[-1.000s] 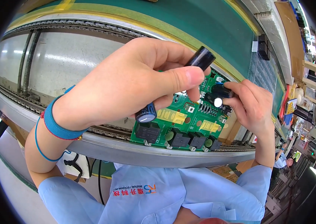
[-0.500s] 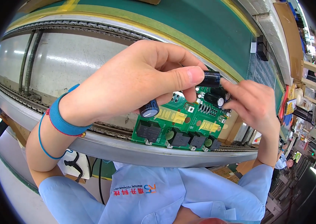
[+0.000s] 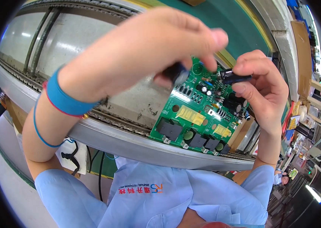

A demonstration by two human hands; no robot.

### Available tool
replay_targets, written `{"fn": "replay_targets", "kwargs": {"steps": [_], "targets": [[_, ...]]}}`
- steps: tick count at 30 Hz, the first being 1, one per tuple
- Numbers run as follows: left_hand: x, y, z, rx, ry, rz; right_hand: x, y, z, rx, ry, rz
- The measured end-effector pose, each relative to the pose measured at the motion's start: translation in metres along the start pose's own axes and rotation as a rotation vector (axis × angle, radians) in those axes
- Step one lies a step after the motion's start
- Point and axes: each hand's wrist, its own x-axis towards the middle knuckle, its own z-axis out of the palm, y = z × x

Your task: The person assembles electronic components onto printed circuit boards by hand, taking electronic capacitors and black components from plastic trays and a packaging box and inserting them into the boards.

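A dark cylindrical capacitor point(image 3: 235, 77) is pinched between the thumb and fingers of my right hand point(image 3: 263, 81), above the right part of a green circuit board point(image 3: 199, 105). My left hand point(image 3: 164, 36), smeared by motion, is over the board's far left side. Its lower fingers are curled round another dark capacitor point(image 3: 176, 73), while the thumb and forefinger carry nothing visible. Black capacitors point(image 3: 235, 102) stand on the board under my right hand. Yellow pieces point(image 3: 190, 115) and several black block components point(image 3: 170, 128) line the board's near half.
The board rests on a conveyor with a metal front rail point(image 3: 130, 146) and a chain along it. A rod point(image 3: 46, 38) crosses the conveyor at left. Beyond lies a green surface point(image 3: 221, 19) edged with yellow tape. White foam point(image 3: 278, 41) and cardboard point(image 3: 301, 57) stand at right.
The capacitor between my left thumb and forefinger has passed to my right hand. My left hand has moved up and away from it, keeping the other capacitor. The view has shifted slightly.
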Motion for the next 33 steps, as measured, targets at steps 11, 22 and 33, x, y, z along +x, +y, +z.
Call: {"fn": "replay_targets", "kwargs": {"steps": [11, 22, 33], "targets": [[-0.009, 0.033, -0.023, 0.176, 0.038, 0.044, 0.023, 0.005, 0.026, -0.5, -0.123, -0.233], [-0.026, 0.041, -0.025, 0.214, -0.027, 0.032, 0.027, 0.005, 0.026, -0.625, -0.187, -0.407], [-0.018, 0.005, -0.012, 0.625, 0.149, 0.464, 0.04, -0.003, 0.028, -0.742, -0.354, -0.774]]}}
